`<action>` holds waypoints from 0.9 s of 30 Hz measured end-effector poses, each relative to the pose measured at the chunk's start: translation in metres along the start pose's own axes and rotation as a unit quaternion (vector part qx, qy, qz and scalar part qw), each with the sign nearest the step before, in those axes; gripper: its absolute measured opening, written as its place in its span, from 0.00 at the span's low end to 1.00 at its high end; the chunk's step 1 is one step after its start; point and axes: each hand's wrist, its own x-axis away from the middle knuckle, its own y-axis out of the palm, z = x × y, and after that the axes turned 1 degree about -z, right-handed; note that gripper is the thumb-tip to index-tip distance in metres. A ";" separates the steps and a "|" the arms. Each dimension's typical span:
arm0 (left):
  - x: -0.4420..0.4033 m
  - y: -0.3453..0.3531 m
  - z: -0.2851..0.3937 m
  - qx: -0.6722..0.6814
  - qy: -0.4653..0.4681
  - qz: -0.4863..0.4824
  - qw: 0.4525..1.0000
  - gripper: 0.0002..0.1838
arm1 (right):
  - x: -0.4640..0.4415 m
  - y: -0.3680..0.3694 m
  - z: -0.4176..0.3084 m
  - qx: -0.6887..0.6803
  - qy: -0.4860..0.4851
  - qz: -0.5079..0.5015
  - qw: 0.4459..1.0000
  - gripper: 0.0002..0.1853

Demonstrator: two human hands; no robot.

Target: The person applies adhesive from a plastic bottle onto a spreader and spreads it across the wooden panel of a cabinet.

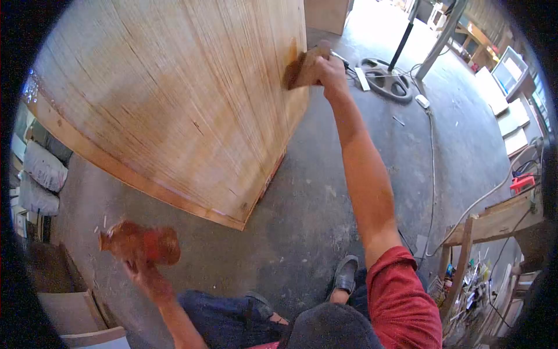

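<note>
A large pale wooden panel (pixel 174 104) with streaky grain fills the upper left, tilted in view. My right hand (pixel 328 72) is closed around what looks like a wide flat brush (pixel 295 71), whose dark end presses on the panel near its right edge. Just above that end is a wet-looking orange patch (pixel 293 49) on the wood. Low on the left, my left hand (pixel 145 278) grips a reddish-brown bottle (pixel 160 245) lying sideways in the air, its neck to the left. Motion blurs the bottle, and its contents cannot be made out.
Grey concrete floor (pixel 314 192) lies around my shoes. A round stand base (pixel 386 81) with a pole, a cable (pixel 433 168) and a small white device (pixel 422 102) are on the right. A wooden frame (pixel 488 227) stands lower right; filled sacks (pixel 43 168) sit far left.
</note>
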 end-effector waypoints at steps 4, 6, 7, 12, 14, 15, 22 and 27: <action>0.020 -0.024 0.029 -0.029 0.017 0.051 0.998 0.36 | -0.004 0.019 -0.115 0.127 0.008 0.005 0.992 0.14; 0.030 -0.010 0.041 -0.019 0.022 0.125 0.992 0.37 | -0.077 0.023 -0.110 -0.166 0.062 -0.068 0.982 0.13; 0.031 -0.005 0.043 -0.018 0.029 0.129 0.991 0.37 | -0.074 0.027 -0.136 -0.056 0.030 -0.017 0.998 0.16; 0.028 -0.003 0.039 -0.056 0.035 0.134 0.989 0.38 | -0.019 0.030 -0.173 0.261 -0.236 0.011 0.936 0.16; 0.029 -0.003 0.037 -0.049 0.055 0.134 0.988 0.37 | 0.005 0.025 -0.149 0.305 -0.279 -0.012 0.910 0.16; 0.030 -0.002 0.037 -0.044 0.070 0.129 0.988 0.36 | 0.013 0.019 -0.126 0.277 -0.269 -0.050 0.921 0.18; 0.030 0.002 0.043 -0.119 0.073 0.107 0.984 0.33 | 0.016 -0.019 0.036 0.254 -0.492 -0.067 0.830 0.23; 0.034 0.016 0.042 -0.139 0.075 0.118 0.980 0.31 | 0.049 -0.041 0.089 0.244 -0.426 -0.074 0.868 0.18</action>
